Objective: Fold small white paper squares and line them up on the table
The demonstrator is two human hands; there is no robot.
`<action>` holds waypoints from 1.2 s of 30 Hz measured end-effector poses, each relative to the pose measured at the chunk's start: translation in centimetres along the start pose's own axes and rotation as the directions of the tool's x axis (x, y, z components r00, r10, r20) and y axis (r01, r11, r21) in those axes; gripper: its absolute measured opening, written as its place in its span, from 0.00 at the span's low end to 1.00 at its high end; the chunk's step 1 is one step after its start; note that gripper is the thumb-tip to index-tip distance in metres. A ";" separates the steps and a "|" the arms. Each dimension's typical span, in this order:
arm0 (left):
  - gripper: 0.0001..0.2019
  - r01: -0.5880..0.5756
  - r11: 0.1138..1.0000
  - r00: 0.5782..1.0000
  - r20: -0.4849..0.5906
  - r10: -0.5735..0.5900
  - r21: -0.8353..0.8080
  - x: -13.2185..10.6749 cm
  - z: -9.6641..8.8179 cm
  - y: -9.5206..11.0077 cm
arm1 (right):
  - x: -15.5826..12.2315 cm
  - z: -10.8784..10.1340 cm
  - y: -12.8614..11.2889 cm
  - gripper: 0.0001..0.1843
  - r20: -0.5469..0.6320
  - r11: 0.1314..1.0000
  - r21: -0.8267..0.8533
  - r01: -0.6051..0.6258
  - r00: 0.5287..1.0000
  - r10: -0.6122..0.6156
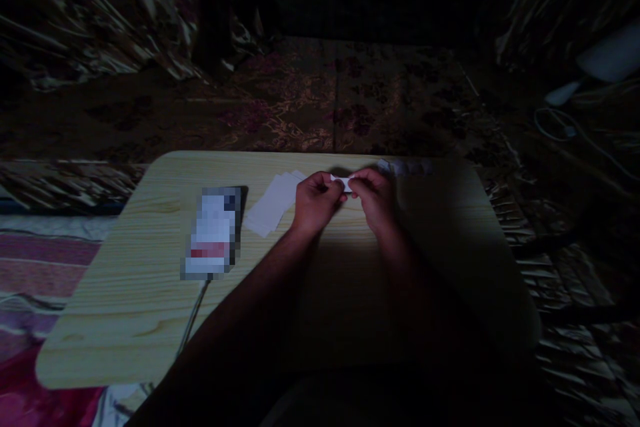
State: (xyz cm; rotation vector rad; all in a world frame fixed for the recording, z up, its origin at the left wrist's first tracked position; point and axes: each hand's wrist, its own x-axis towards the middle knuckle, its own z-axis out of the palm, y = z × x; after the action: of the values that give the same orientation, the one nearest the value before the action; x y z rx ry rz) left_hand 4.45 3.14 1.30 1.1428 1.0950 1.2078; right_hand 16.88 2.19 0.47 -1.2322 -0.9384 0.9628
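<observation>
Paper slip [344,182] pinched btwn L hand [316,200] & R hand [373,195], ends covered, over counter [125,300] at 1 o'clock. Small pcs [400,167] at 2 o'clock too dim to ID; phone-like item [213,230] at 10 o'clock pixelated.

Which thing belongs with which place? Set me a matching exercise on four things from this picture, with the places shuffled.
Things
1. small white piece
2. pale sheets
3. pixelated object
4. row of small pale bits

Places
A. by the far edge of the table, beyond the right hand
B. left of everything else listed, a cable below it in the picture
C. between the fingers of both hands
D. overlapping on the table, beside the left hand

Pairs: 1-C, 2-D, 3-B, 4-A
</observation>
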 end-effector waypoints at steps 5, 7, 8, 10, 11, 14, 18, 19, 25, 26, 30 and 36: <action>0.10 -0.020 1.000 0.999 0.037 0.020 0.018 0.1 -0.1 -0.4 | 0.1 -0.1 0.4 0.07 -0.004 0.999 -0.046 0.019 1.000 -0.019; 0.09 -0.030 0.999 0.998 0.047 0.029 0.023 0.1 -0.2 -0.5 | 0.1 -0.2 0.4 0.07 -0.004 0.998 -0.061 0.013 1.000 -0.013; 0.09 -0.034 0.999 0.998 0.052 0.033 0.027 0.1 -0.2 -0.5 | 0.1 -0.2 0.4 0.07 0.000 0.997 -0.070 0.012 1.000 -0.012; 0.09 -0.041 0.998 0.997 0.064 0.039 0.038 0.1 -0.2 -0.6 | 0.1 -0.2 0.3 0.07 0.008 0.996 -0.090 0.018 1.000 -0.018; 0.09 -0.045 0.998 0.997 0.069 0.042 0.043 0.1 -0.2 -0.7 | 0.1 -0.2 0.2 0.07 0.009 0.995 -0.098 0.024 1.000 -0.023; 0.08 -0.056 0.998 0.995 0.082 0.053 0.038 0.1 -0.1 -0.7 | 0.0 -0.1 0.1 0.06 -0.001 0.994 -0.100 0.039 0.999 -0.040; 0.08 -0.061 0.998 0.995 0.086 0.058 0.021 0.2 -0.2 -0.8 | 0.0 -0.1 0.3 0.07 -0.006 0.995 -0.089 0.053 0.999 -0.054; 0.08 -0.055 0.998 0.995 0.087 0.053 0.019 0.2 -0.2 -0.8 | 0.0 -0.1 0.3 0.07 -0.003 0.995 -0.083 0.055 0.998 -0.055; 0.11 -0.011 1.000 0.990 0.138 0.015 -0.028 0.4 -0.4 -1.0 | 0.0 0.1 0.2 0.08 0.002 0.999 -0.027 0.033 0.999 -0.033; 0.12 -0.016 0.999 0.989 0.144 0.020 -0.032 0.4 -0.5 -1.1 | -0.1 0.1 0.1 0.08 0.009 1.000 -0.020 0.022 1.000 -0.022; 0.13 -0.036 0.999 0.989 0.145 0.041 -0.033 0.4 -0.4 -1.1 | -0.1 0.1 -0.2 0.07 0.029 0.999 -0.035 0.000 1.000 0.001; 0.14 -0.025 0.999 0.989 0.145 0.029 -0.030 0.4 -0.4 -1.1 | -0.2 0.0 -0.3 0.07 0.016 0.996 -0.089 0.015 1.000 -0.013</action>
State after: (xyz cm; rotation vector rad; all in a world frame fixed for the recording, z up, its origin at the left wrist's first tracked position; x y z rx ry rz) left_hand 4.17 3.51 0.13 1.2079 0.9527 1.1379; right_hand 16.81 2.00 0.75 -1.2929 -1.0096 0.9290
